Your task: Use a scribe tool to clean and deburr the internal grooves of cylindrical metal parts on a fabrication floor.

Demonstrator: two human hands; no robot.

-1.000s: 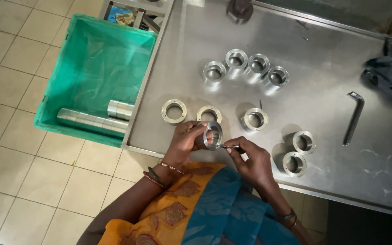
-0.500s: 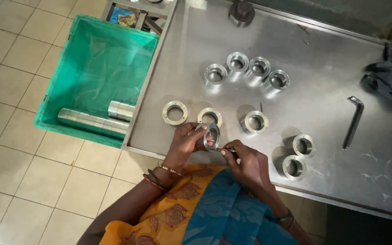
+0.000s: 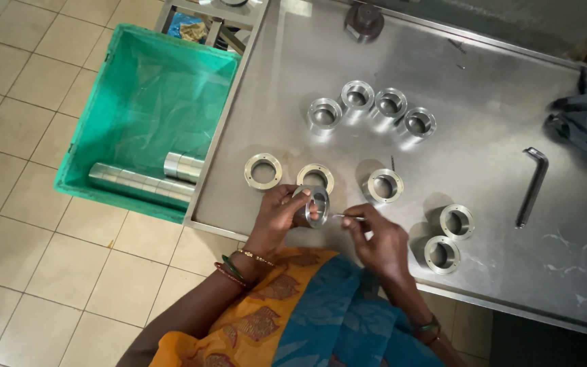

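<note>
A metal ring [image 3: 318, 204] is gripped on edge in the closed left hand [image 3: 281, 216], above the near edge of the steel table [image 3: 484, 156]. A thin tool [image 3: 348, 217] is pinched in the right hand [image 3: 377, 241] and touches the ring. More rings [image 3: 263, 170] lie just beyond; a green crate [image 3: 96, 136] stands to the left.

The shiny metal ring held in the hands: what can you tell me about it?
The shiny silver metal ring is a flat collar with a wide round bore. It is held on edge above the near rim of the steel table. The left hand grips its side; the right hand points a thin metal tool at it.
</note>
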